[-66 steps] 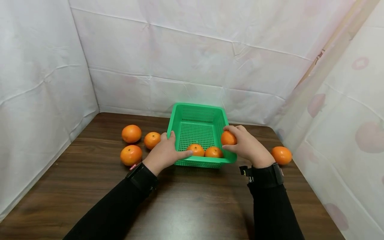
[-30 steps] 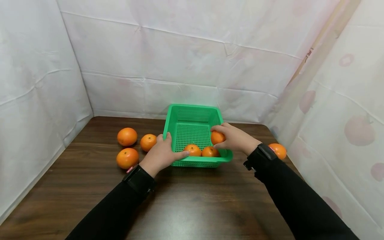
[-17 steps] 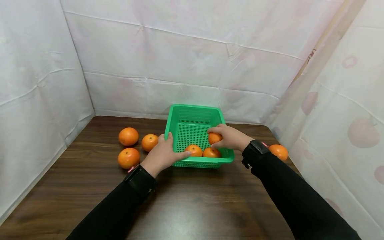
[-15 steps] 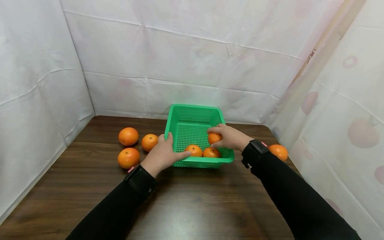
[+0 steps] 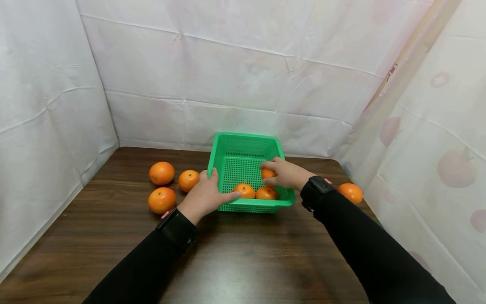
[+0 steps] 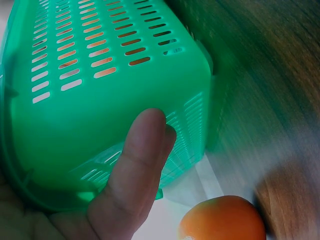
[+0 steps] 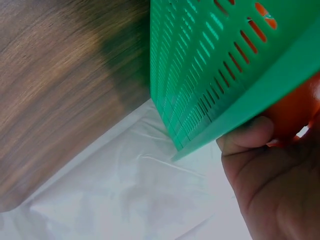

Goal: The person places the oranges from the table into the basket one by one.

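Note:
A green plastic basket (image 5: pixel 251 202) with slotted walls stands at the table's far side. My left hand (image 5: pixel 205 195) holds its near left corner, thumb reaching over the front rim and fingers along the left side. In the left wrist view, those fingers (image 6: pixel 142 160) lie against the outside wall. My right hand (image 5: pixel 286 174) reaches over the right rim and grips an orange (image 5: pixel 268 173) inside the basket, partly hidden by the fingers. In the right wrist view, this orange (image 7: pixel 292 112) shows behind the rim. Two more oranges (image 5: pixel 244 191) sit along the basket's front wall.
Three oranges (image 5: pixel 162 200) lie on the dark wooden table (image 5: pixel 243 257) left of the basket, one close by my left hand. Another orange (image 5: pixel 350 193) is near the right edge, beside my right sleeve. White sheeting (image 5: pixel 228 76) rises behind and at both sides.
My right hand has carried its orange from the right rim leftward and lower into the basket. The left hand stays at the basket's corner. The view has shifted slightly.

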{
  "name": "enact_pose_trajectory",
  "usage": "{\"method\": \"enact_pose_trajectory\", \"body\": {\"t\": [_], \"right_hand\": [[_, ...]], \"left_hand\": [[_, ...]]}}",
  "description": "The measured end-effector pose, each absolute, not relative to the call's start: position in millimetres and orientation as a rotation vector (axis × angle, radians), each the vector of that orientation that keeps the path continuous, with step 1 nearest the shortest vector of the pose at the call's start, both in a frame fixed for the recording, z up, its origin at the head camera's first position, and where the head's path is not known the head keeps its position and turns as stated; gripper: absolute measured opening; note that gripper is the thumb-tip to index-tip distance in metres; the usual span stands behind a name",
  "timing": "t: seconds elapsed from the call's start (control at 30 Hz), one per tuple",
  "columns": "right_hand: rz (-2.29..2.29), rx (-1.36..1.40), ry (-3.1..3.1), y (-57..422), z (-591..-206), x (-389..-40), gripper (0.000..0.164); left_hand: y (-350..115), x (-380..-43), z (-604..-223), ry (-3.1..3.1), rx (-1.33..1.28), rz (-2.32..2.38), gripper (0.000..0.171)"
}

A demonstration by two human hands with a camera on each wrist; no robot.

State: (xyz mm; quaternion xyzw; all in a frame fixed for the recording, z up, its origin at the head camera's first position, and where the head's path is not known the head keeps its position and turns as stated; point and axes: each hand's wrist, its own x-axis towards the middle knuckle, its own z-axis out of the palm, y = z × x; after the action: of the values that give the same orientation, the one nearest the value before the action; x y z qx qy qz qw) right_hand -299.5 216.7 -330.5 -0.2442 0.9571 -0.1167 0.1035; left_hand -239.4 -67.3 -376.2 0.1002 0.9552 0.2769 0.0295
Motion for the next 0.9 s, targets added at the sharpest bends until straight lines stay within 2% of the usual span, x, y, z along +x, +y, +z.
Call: {"method": "enact_pose_trajectory", "body": {"t": [0.63,0.9], "right_hand": [[-0.416,-0.827,2.833,213,-340,-312,0.047],[-0.353,-0.918,2.880,213,-351,-324,0.062]], "left_hand": [[-69,-241,-374,2.934,0.304,0.851,0.122],[-70,-241,-374,2.939,0.297,0.845,0.124]]}}
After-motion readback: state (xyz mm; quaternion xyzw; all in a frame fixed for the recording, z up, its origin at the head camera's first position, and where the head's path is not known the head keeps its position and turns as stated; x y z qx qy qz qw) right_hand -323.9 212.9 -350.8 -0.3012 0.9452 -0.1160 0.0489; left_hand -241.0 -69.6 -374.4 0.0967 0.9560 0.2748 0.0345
